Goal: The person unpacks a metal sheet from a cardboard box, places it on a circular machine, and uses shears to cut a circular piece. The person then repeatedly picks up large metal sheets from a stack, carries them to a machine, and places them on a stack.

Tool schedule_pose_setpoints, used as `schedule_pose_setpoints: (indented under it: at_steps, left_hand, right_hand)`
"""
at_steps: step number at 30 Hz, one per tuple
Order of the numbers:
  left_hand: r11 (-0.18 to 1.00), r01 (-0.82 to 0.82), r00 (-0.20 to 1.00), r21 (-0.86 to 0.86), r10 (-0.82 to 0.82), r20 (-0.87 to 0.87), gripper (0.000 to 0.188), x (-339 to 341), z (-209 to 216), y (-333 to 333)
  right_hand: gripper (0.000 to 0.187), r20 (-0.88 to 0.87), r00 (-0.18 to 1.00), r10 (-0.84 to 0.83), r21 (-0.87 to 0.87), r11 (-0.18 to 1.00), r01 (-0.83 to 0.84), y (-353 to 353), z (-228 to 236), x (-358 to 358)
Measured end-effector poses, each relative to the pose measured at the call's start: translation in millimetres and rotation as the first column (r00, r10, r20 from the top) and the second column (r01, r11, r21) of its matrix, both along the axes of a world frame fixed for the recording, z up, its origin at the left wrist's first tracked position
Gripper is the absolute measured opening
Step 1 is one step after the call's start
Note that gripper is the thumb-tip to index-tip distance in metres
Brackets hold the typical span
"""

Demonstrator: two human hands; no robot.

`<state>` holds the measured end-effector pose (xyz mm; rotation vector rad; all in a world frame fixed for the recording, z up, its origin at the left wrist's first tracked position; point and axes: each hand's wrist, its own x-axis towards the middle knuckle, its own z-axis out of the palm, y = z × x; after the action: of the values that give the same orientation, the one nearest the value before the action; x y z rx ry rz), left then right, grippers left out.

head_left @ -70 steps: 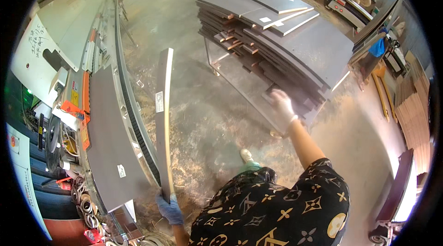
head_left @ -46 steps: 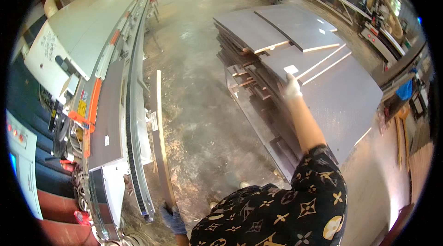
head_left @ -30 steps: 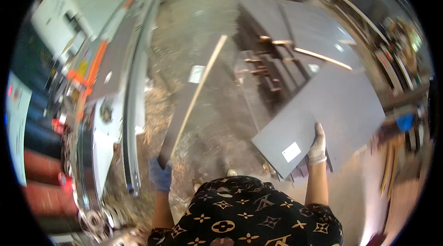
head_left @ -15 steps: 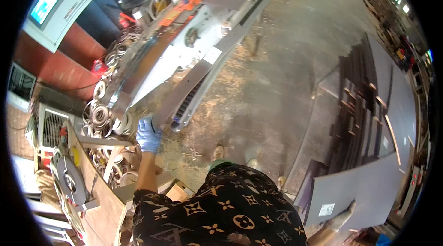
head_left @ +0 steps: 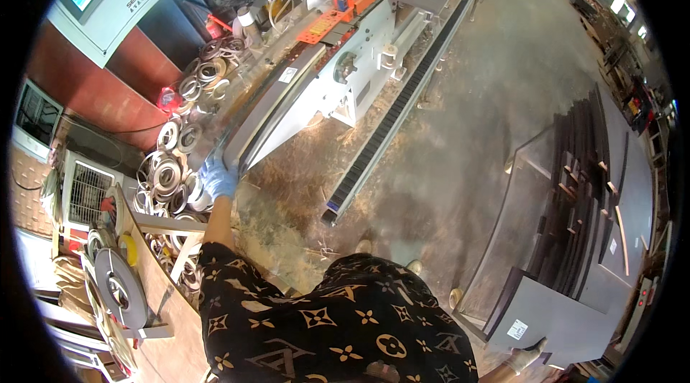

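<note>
- Left hand (head_left: 218, 177): we see it in a blue glove, arm stretched forward, fingers closed on the near end of a long grey panel (head_left: 266, 113).
- Long grey panel: it lies lengthwise on the infeed of the grey edge-banding machine (head_left: 359, 70), running up and away from the left hand; a small white label sits on its upper face.
- Right hand (head_left: 523, 358): in a pale glove at the lower right rim, it rests against the lower edge of a dark grey board (head_left: 553, 315). We cannot tell whether its fingers are closed or open there.
- Dark grey board: it leans at the near end of the stack of dark panels (head_left: 604, 189), well apart from the machine, and carries a white sticker.
- Coils of edge tape (head_left: 172, 167): pale rolls lie piled just left of the left hand, beside the machine's base.
- Concrete floor (head_left: 467, 139): dusty, with sawdust gathered near the machine's foot, it separates the machine from the stack.
- Patterned black shirt (head_left: 323, 325): it fills the lower centre.
</note>
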<state>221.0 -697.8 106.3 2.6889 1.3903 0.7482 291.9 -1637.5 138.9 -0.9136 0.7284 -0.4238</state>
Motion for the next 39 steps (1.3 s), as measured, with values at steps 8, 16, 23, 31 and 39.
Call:
schedule_pose_setpoints:
  at_steps: [8, 16, 23, 31, 39]
  left_hand:
    - [0.995, 0.08, 0.959, 0.054, -0.062, -0.278, 0.049, 101.0, 26.3, 16.7]
    - [0.998, -0.05, 0.956, -0.03, 0.039, -0.29, 0.048, 125.3, 27.5, 42.3]
    - [0.994, -0.056, 0.962, -0.095, 0.028, -0.273, 0.047, 149.0, 35.5, 42.1]
    - [0.991, -0.059, 0.965, -0.117, 0.027, -0.261, 0.047, 165.0, 38.9, 42.9]
    - [0.993, -0.059, 0.96, -0.099, 0.029, -0.279, 0.049, 179.6, 41.7, 41.2]
  right_hand:
    - [0.052, 0.014, 0.995, 0.097, -0.071, 0.993, -0.096, -5.4, -22.6, -15.6]
    - [0.05, -0.103, 0.994, 0.035, 0.101, 0.995, -0.024, 72.8, 6.9, 5.5]
    - [0.049, -0.091, 0.994, 0.056, 0.06, 0.997, -0.051, 86.9, 8.7, 19.3]
    - [0.049, -0.07, 0.996, 0.051, 0.048, 0.998, -0.047, 94.2, 12.1, 19.7]
    - [0.048, -0.028, 0.999, 0.047, 0.065, 0.997, -0.045, 103.8, 13.5, 20.9]
